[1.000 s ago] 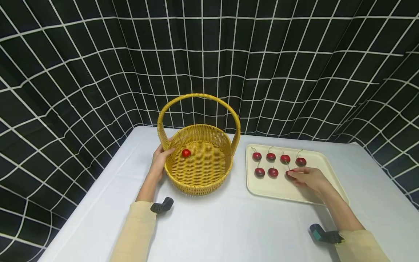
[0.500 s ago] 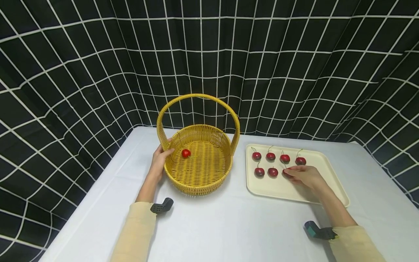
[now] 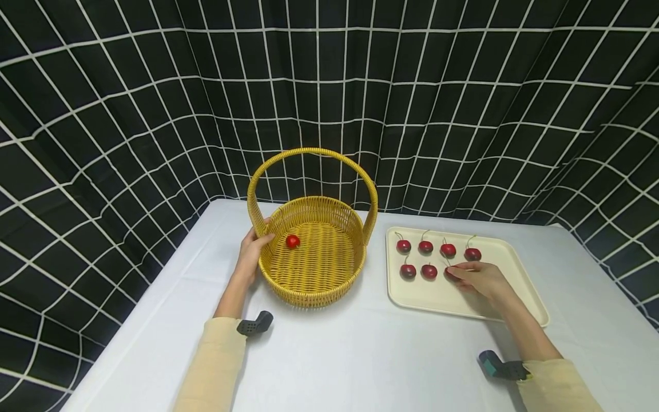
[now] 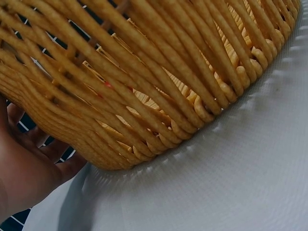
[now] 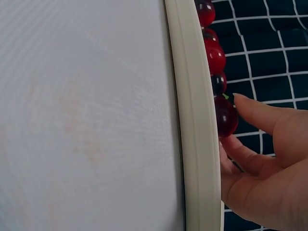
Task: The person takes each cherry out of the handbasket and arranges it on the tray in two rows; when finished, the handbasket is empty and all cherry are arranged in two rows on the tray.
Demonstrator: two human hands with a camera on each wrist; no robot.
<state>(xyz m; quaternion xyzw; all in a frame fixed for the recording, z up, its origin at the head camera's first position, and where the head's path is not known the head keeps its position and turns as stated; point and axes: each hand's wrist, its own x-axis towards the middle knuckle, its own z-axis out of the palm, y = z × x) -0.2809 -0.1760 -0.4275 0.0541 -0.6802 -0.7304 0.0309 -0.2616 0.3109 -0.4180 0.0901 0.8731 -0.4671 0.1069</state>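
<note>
On the left of the head view stands a round yellow wicker basket (image 3: 324, 263) with a tall arched handle. My left hand (image 3: 250, 252) grips its left side at the handle's foot, thumb over the rim. One bright red cherry (image 3: 292, 241) lies inside. My right hand (image 3: 486, 280) pinches a dark red cherry (image 3: 451, 274) at the right end of the tray's front row, low over the cream tray (image 3: 422, 298). The right wrist view shows this cherry (image 5: 226, 116) between thumb and fingers, partly behind the tray's edge. In the left wrist view, woven strands hide most of the basket's inside.
Several other cherries with stems sit in two rows on the tray, such as a front-left cherry (image 3: 408, 271) and a back-right cherry (image 3: 472, 254). A white cloth (image 3: 360, 355) covers the table. Black curtains with a white grid (image 3: 329, 97) hang behind and at both sides.
My right hand has shifted slightly left with the pinched cherry, then held nearly still over the last half second. The left hand and the basket have stayed in place.
</note>
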